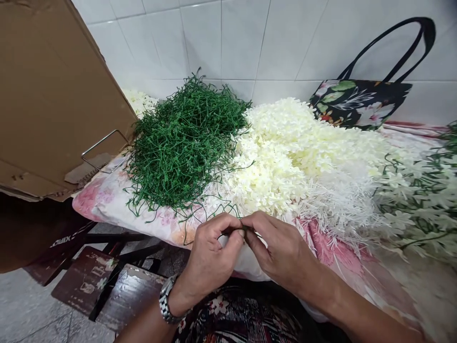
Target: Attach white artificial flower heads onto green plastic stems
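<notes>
My left hand [216,247], with a metal watch on its wrist, pinches a thin green plastic stem [243,228] between thumb and forefinger. Meeting it fingertip to fingertip, my right hand [282,250] pinches the same stem; most of the stem is hidden by the fingers. Beyond my left hand lies a tangled heap of green plastic stems [185,143]. A large pile of cream artificial flowers [282,157] spreads beyond both hands. Thin white sprigs [342,205] lie in front of the flowers, to the right.
A cardboard box [53,95] with a wire handle stands at the left. Finished-looking flower sprays [421,200] with green stems lie at the right. A floral handbag [364,102] leans against the tiled wall. Wooden stools [85,281] stand below the cloth-covered surface [150,214].
</notes>
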`<state>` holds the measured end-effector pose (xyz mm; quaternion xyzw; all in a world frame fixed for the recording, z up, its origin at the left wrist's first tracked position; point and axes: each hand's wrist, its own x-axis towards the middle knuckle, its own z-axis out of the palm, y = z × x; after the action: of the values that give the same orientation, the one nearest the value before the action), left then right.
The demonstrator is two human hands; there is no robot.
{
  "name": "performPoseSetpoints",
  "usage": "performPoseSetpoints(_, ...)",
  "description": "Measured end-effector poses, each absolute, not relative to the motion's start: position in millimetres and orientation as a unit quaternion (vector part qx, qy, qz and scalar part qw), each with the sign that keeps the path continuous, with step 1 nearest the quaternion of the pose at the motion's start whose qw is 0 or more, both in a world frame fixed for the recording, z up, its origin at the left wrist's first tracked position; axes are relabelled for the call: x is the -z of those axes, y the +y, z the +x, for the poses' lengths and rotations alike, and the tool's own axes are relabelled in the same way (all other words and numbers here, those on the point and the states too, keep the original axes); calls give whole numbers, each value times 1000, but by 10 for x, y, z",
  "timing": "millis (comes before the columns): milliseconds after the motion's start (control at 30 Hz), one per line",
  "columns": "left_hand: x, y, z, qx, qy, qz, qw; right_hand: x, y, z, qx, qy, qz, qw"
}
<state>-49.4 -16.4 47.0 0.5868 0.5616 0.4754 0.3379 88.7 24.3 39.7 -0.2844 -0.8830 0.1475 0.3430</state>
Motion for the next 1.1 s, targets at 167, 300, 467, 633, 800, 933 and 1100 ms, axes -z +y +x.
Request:
performPoseSetpoints(167, -442, -197, -490, -451, 570, 603, 329, -407, 207, 920, -187, -881, -298, 316)
performPoseSetpoints(300, -449, -191, -520, -413, 545, 648, 336, -432, 180, 981, -140, -915, -285, 251)
performPoseSetpoints(467, -482, -188, -594, -338, 502, 731, 316, -418, 181, 1084, -102, -941, -236, 220)
performPoseSetpoints(633, -573, -199, -627, -289, 444, 738, 418, -397, 173, 1183, -253, -931, -158, 211)
performPoseSetpoints(800, -605, -230, -621, -268, 357, 650, 615, -393, 128, 1279, -500, -842, -86, 185)
performPoseSetpoints(933, -542, -220, -673, -285, 360, 579, 673, -367, 130, 1383, -598, -771, -106, 191)
performPoseSetpoints(1100, -508, -140, -721, -376, 459, 542, 595, -336, 179, 1455, -587, -757, -206, 201)
